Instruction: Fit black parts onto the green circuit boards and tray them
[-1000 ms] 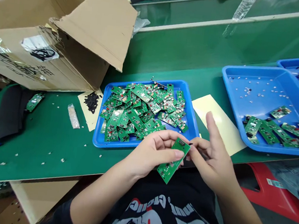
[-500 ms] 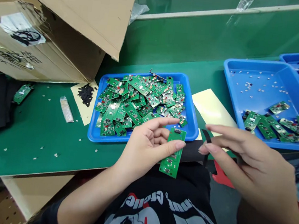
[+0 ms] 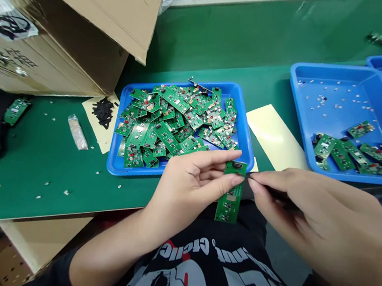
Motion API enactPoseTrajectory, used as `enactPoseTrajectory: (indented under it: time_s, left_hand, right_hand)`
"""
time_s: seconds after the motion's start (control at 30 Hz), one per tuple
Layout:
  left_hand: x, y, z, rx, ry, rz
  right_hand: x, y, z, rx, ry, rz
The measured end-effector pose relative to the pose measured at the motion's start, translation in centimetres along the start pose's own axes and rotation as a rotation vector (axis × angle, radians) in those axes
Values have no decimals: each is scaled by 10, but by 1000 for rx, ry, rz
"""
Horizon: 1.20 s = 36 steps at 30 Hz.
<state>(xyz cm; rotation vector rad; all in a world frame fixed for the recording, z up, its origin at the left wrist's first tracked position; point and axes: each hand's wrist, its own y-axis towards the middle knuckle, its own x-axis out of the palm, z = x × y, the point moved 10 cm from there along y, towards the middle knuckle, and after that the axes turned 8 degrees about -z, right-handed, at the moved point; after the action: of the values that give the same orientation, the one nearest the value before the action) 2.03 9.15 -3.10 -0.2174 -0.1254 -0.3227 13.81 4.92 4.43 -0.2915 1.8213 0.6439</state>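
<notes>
My left hand [image 3: 190, 184] grips a green circuit board [image 3: 230, 193] between thumb and fingers, with the board's long side pointing toward me. A small black component sits near the board's far end. My right hand [image 3: 316, 220] pinches a thin black strip [image 3: 268, 190], whose tip lies close to the board's upper right edge. Just beyond both hands, a blue tray [image 3: 244, 121] holds a heap of several green boards. Part of the held board is hidden by my left fingers.
A cardboard box [image 3: 62, 34] with open flaps stands at the left on the green bench mat [image 3: 46, 159]. Small black pieces lie on a cream sheet [image 3: 101, 126]. A second blue tray [image 3: 339, 99] holds boards and small bits at the right, beside another tray.
My right hand has moved in from the right, bringing the black strip up to the board. The board now stands straighter in my left hand, and the view has shifted slightly.
</notes>
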Motion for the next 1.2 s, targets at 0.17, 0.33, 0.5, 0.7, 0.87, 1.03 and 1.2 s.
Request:
enactPoseTrajectory:
  time_s: [0.17,0.33,0.5,0.7,0.87,1.03,1.2]
  left_hand:
    - [4,0,-4,-70,-9,-36]
    - [4,0,-2,-72,-26,-21]
    - [5,1,1,-53,-29,-12]
    - [5,1,1,-39,-30,-5]
    - [4,0,3,-16,-10,24]
    - [3,-3,6,10,28,42]
    - [1,-5,14,68,157,50]
  right_hand:
    - [6,2,1,-10,-6,-37]
    - [8,5,4,11,-17,-65]
    - [6,4,5,12,-9,-52]
    - [7,4,3,-4,-21,-51]
    - [4,8,2,6,-44,-42]
    - [1,7,3,7,-31,-30]
    - [-4,9,9,39,44,-27]
